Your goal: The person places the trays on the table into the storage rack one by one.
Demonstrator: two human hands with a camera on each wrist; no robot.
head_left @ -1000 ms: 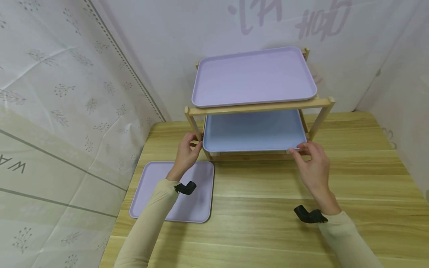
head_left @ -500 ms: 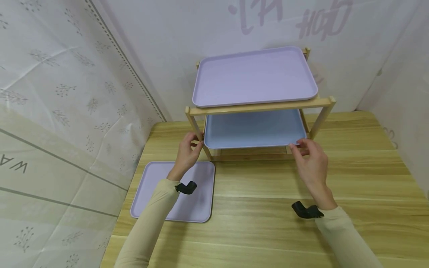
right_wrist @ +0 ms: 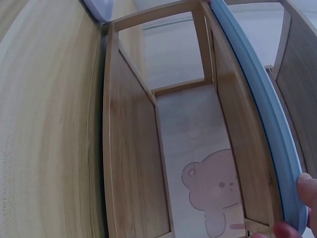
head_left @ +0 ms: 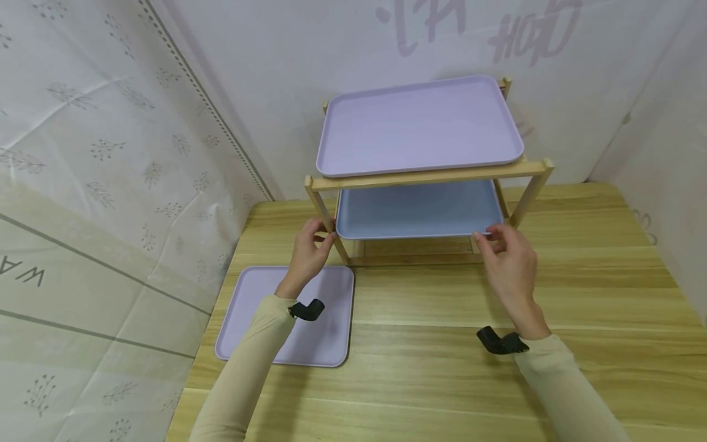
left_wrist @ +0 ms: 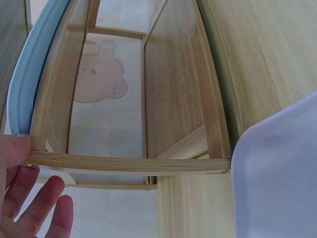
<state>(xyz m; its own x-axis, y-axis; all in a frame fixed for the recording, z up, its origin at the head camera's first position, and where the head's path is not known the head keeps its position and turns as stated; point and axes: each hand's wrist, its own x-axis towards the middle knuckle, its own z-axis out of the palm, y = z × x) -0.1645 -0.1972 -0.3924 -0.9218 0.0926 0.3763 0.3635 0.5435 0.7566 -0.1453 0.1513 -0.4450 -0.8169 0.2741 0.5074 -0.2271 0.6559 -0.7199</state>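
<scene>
Two hands of mine are at the wooden rack (head_left: 442, 176), one by each near corner of the blue tray (head_left: 420, 215). My right hand (head_left: 513, 258) pinches its corner, thumb on the rim and fingertips beneath. My left hand (head_left: 309, 252) has thumb and a finger on either side of the rack's post (head_left: 321, 205), the thumb right at the tray's other corner; the remaining fingers are bent, a little apart, below. The tray lies between both sets of fingertips, on the middle shelf (left_wrist: 63, 84), with a lilac tray (head_left: 420, 129) on the level above them. To do this well, I'd keep the right pinch light and move that corner in small nudges, using my left thumb as a guide, so the tray sits square and doesn't jam against the post. I should feel that the rim is level under both thumbs, and mind that no left finger gets squeezed between rim and wood. Nearer me than my left fingertips, a second lilac tray (head_left: 326, 331) lies on the table (head_left: 420, 344).
</scene>
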